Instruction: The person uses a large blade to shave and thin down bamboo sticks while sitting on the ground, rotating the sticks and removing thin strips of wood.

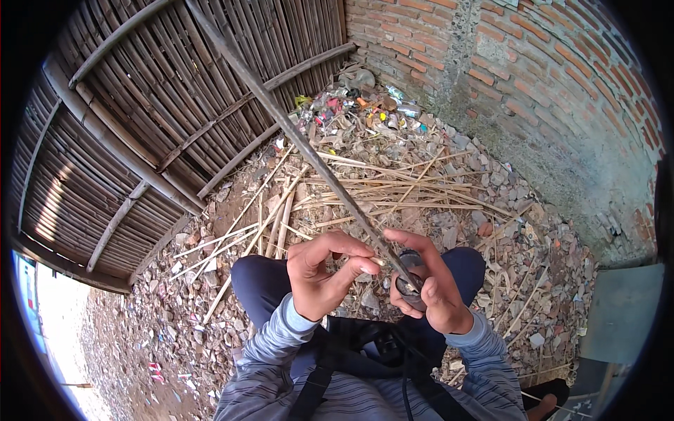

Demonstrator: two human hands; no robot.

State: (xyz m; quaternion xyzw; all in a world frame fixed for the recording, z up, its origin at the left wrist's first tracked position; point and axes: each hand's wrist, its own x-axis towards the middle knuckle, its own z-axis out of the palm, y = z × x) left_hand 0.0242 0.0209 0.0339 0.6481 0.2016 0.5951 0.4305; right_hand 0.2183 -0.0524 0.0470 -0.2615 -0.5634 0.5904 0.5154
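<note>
Pinching a sliver (378, 262), my left hand (319, 274) is flanking the pole (317, 163) my right hand (444, 302) is clasping at lower centre, seemingly for steadiness.

From head height, one fisheye view looks steeply down, close over both hands (316, 279), toward the ground (140, 337) and walls (533, 98) ahead.

Soft, shaded daylight | glare: blown-out white ground (67, 326), 8 o'clock | sun streaks: brown bamboo-slat wall (151, 116), 9 o'clock | edges bowed
</note>
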